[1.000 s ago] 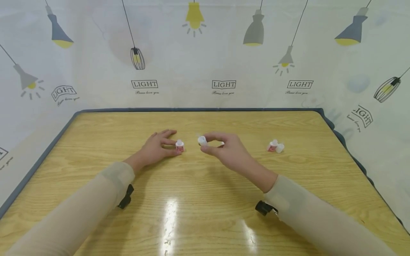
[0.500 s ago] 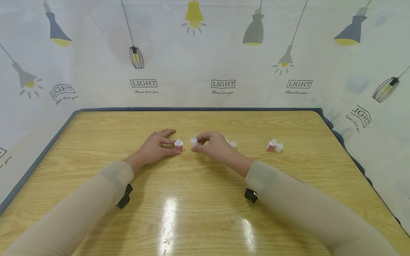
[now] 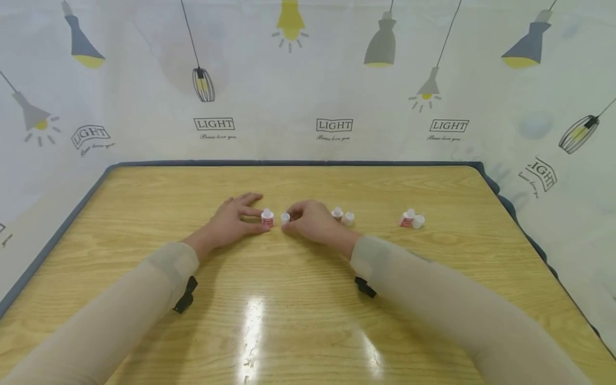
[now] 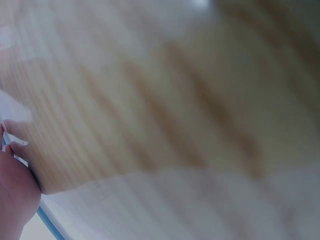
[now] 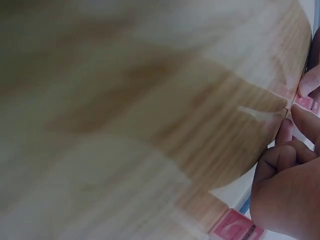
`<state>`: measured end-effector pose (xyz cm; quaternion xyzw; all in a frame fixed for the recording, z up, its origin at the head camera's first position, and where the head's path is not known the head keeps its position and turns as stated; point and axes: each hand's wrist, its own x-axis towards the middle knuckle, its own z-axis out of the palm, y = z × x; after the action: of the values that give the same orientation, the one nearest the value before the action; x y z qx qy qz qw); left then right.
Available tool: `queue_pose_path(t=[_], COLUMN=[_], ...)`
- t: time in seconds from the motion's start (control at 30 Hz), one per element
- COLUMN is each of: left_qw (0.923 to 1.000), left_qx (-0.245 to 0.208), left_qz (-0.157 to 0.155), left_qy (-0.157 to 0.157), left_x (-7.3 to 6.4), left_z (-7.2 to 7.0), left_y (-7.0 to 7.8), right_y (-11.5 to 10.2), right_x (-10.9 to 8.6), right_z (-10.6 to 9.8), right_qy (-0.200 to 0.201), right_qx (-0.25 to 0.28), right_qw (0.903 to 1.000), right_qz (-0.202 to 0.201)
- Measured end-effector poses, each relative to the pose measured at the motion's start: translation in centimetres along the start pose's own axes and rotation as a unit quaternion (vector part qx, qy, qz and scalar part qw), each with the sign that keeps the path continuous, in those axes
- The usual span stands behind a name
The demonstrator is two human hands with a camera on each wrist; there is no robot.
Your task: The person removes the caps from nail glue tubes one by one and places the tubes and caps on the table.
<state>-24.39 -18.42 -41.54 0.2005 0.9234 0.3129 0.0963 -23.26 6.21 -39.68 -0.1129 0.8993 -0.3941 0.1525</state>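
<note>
My left hand (image 3: pixel 228 220) rests on the table and holds a small white bottle (image 3: pixel 267 219) with a pink label between thumb and fingers. The bottle stands upright, its pale nozzle bare. Just to its right, my right hand (image 3: pixel 312 221) pinches a small white cap (image 3: pixel 285 218), down at table level with its open end up. In the right wrist view the thumb of the left hand (image 5: pixel 310 82) lies against the pink-labelled bottle (image 5: pixel 307 104), close to the right fingertips. The left wrist view shows only part of the left hand (image 4: pixel 17 190) and blurred wood grain.
Behind the right hand stands a second bottle (image 3: pixel 337 214) with a loose cap (image 3: pixel 349 218) beside it. Farther right is a third bottle (image 3: pixel 408 217) with its cap (image 3: pixel 418 221). A dark edge (image 3: pixel 298 162) borders the wooden table (image 3: pixel 308 321), against a lamp-printed backdrop (image 3: pixel 269 96).
My right hand has moved left and down with the cap, bringing it beside the bottle. The second bottle and its cap have come into sight. My left hand has kept its place.
</note>
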Motion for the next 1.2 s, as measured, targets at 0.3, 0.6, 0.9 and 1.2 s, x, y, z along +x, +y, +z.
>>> queue_pose_path(t=[0.3,0.6,0.9,1.2], left_qw=[1.0,1.0,1.0,0.9999], left_qx=[0.002,0.006,0.0,0.011], left_qz=[0.001,0.002,-0.008,-0.005], left_qy=[-0.003,-0.003,0.001,-0.007], left_x=[0.1,0.2,0.0,0.2], left_z=[0.0,-0.1,0.3,0.1], left_y=[-0.2,0.0,0.0,0.2], right_y=[-0.7,-0.8,-0.5,-0.7], right_x=[1.1,1.2,0.9,0.6], right_z=[0.3,-0.1,0.1,-0.4], right_qy=[-0.013,-0.039,-0.038,-0.072], right_qx=[0.0,0.004,-0.019,-0.03], right_qw=[0.9999,0.9989,0.999,0.9969], right_qz=[0.01,0.027,0.017,0.011])
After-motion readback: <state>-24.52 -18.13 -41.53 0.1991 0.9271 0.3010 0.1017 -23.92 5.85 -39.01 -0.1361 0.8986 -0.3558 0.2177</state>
